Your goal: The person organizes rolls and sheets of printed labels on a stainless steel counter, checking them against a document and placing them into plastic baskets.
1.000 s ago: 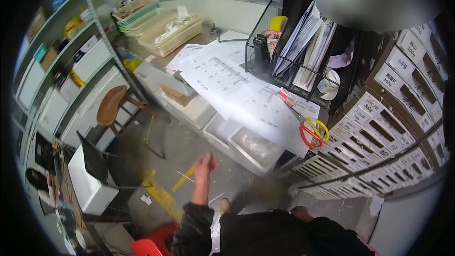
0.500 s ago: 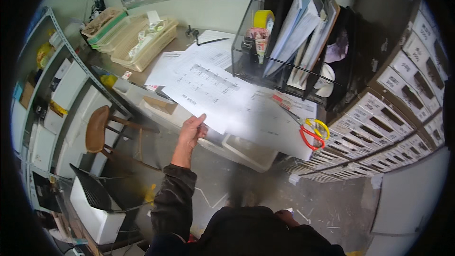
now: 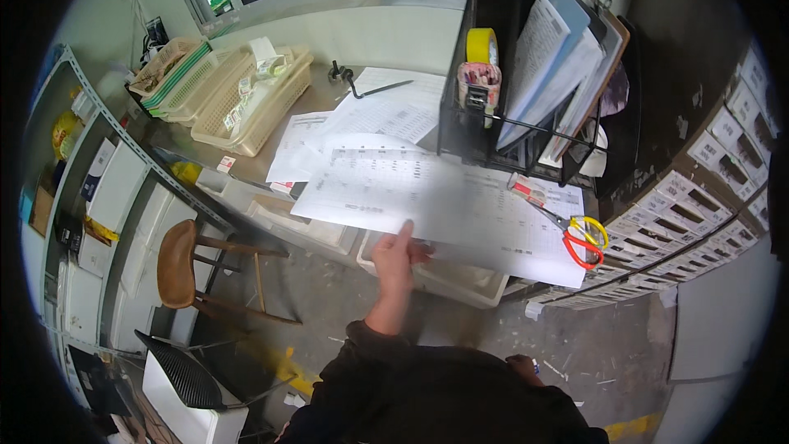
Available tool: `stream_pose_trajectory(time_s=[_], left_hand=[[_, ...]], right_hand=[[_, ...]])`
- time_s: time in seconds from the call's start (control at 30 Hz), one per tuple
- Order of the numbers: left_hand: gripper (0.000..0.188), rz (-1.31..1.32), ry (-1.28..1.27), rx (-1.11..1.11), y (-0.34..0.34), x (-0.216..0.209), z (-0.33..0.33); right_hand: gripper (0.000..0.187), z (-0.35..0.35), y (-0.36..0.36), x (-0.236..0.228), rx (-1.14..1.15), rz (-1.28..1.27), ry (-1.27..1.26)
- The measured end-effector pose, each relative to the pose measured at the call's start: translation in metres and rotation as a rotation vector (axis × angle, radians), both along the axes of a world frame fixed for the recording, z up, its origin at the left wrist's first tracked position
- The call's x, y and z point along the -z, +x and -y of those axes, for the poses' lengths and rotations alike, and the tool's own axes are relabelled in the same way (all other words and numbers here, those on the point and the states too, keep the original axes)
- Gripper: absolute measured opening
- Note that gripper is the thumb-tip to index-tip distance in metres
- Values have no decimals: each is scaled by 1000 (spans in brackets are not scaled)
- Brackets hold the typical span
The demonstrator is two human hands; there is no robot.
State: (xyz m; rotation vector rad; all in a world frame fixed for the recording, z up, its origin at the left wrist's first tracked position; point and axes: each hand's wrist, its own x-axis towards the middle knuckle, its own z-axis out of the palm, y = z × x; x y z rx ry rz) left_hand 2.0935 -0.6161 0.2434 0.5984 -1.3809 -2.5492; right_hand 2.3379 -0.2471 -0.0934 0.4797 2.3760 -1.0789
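Your left hand (image 3: 394, 256) reaches forward, arm outstretched, fingers (image 3: 404, 234) pinching the near edge of the large white printed paper sheet (image 3: 427, 197), which lies over the cluttered grey surface (image 3: 312, 103). Your right hand isn't visible.

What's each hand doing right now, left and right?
Left hand: closed on the edge of the large printed sheet.
Right hand: not in view.

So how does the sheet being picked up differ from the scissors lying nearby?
The printed sheet is large, white and flat; the scissors are small, with red and yellow handles. The left hand grips the sheet's near edge, while nothing touches the scissors. Both are at the desk's front.
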Motion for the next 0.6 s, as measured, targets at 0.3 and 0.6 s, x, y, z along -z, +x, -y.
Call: stream_pose_trajectory(time_s=[0.3, 0.6], left_hand=[[37, 15, -119, 331, 5, 12, 37], [38, 81, -1, 674, 20, 24, 71]], right_hand=[[31, 75, 10, 7, -235, -98, 253], [32, 125, 36, -19, 53, -43, 162]])
